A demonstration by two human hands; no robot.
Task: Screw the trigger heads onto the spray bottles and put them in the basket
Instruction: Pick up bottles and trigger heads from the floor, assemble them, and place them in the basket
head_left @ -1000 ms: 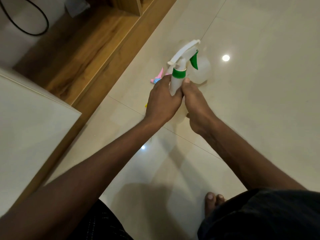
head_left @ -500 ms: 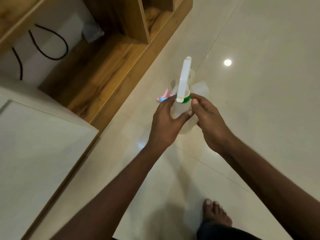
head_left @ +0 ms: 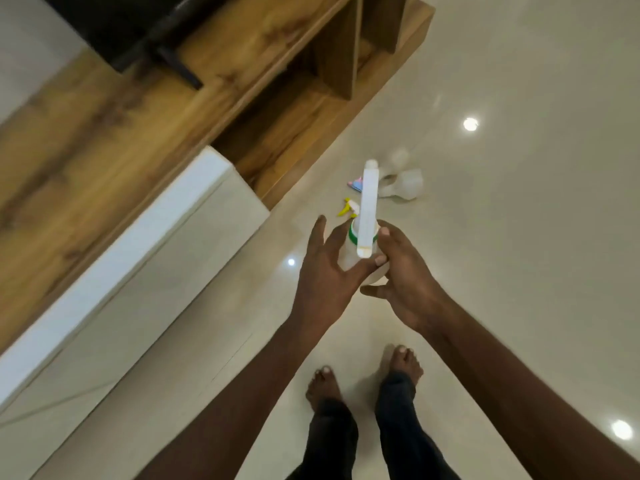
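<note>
The view now takes in more than half a second ago: the person's two bare feet [head_left: 363, 375] and dark trouser legs show on the floor [head_left: 519, 237], where only one foot showed before, and the wooden shelf unit [head_left: 173, 109] has swung further across the top left, with a dark object [head_left: 114, 26] on it that was out of view earlier. A white panel [head_left: 114, 244] runs along the left.

The left hand [head_left: 325, 271] has loosened since the earlier frame: its fingers are spread fairly wide and straight, the forefinger lifted clear, the others lying against the side of the spray bottle [head_left: 349, 258]. The bottle is held up between both hands above the floor, its white trigger head [head_left: 367, 206] with a green collar [head_left: 352, 235] seated on top, as before. The right hand [head_left: 405, 278] grips the collar and neck with curled fingers and thumb.

On the floor beyond, a yellow trigger head [head_left: 348, 207] has come into view, beside the pink and blue piece [head_left: 355, 184] seen earlier, and a clear bottle [head_left: 403, 187] lies to the right.

No writing or label can be read anywhere.
</note>
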